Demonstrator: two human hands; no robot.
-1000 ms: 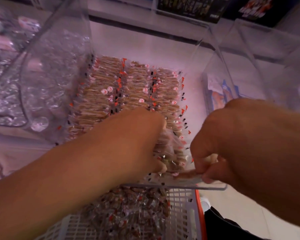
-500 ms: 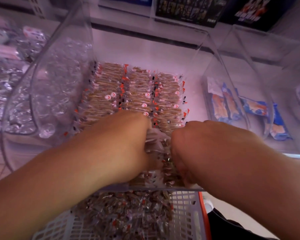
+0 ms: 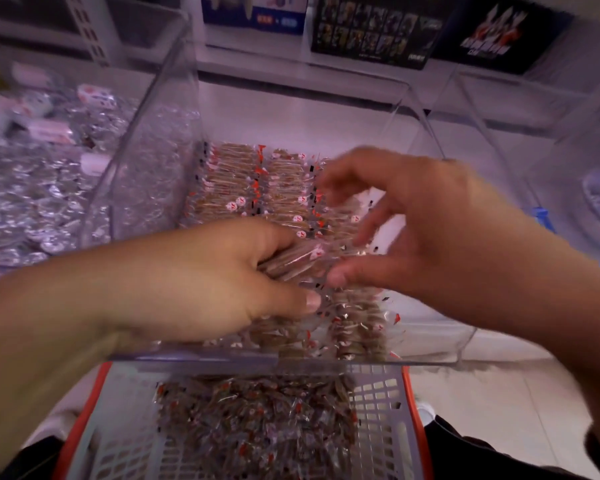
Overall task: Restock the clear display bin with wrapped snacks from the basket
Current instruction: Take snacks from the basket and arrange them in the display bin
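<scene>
Across a shop shelf lined with clear tubs, a person restocks the middle display bin (image 3: 430, 109), whose far half already holds neat rows of wrapped snacks (image 3: 257, 188), while a grey basket (image 3: 385, 427) with an orange rim sits just below the bin's front lip, still heaped with loose packets (image 3: 257, 417). To the left, a neighbouring tub (image 3: 32, 188) holds silvery foil sweets. Half a second ago both hands were pressed close together, low in the bin's front; now the right hand (image 3: 430, 230) has lifted and spread, fingers apart and holding nothing, hovering over the rows. The left hand (image 3: 201, 275) stays down, fingers curled around a small bundle of packets (image 3: 291, 263) inside the bin's near half. That suggests one batch is being released and straightened into line, with plenty more in the basket still to move.
</scene>
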